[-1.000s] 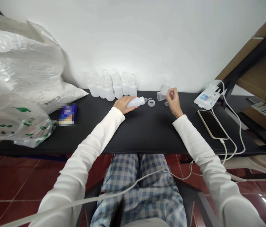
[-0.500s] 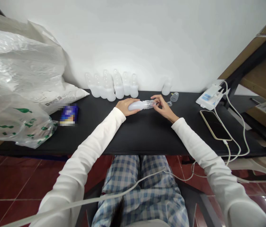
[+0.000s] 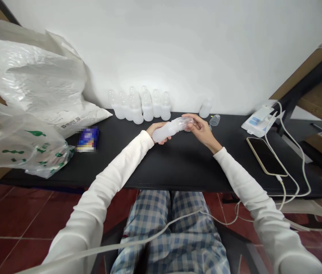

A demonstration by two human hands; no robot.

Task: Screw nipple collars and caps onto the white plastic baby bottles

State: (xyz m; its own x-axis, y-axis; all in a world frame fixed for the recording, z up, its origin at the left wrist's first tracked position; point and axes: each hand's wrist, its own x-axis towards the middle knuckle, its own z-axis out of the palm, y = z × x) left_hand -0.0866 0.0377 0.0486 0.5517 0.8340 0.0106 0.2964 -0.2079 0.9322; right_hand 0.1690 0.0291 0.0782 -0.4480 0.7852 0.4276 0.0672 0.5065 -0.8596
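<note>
We are looking at a brightly lit scene, with soft light falling evenly on the white wall [image 3: 178, 45] behind the black desk [image 3: 178, 167] and gathering just above the translucent plastic bottles [image 3: 139, 106]. Glossy highlights are glinting on the crumpled plastic bag [image 3: 26, 68] left of the desk, while a sharp streak of glare is flaring on the red floor tiles [image 3: 26, 217] below the desk's right end. Faint shadows are lying along the desk's back edge. Pixelated blur is hiding the small packet [image 3: 88, 139] on the desk, and wide-angle distortion is tilting the wooden shelf unit [image 3: 321, 76] right of the desk, with the outer edges going soft.
</note>
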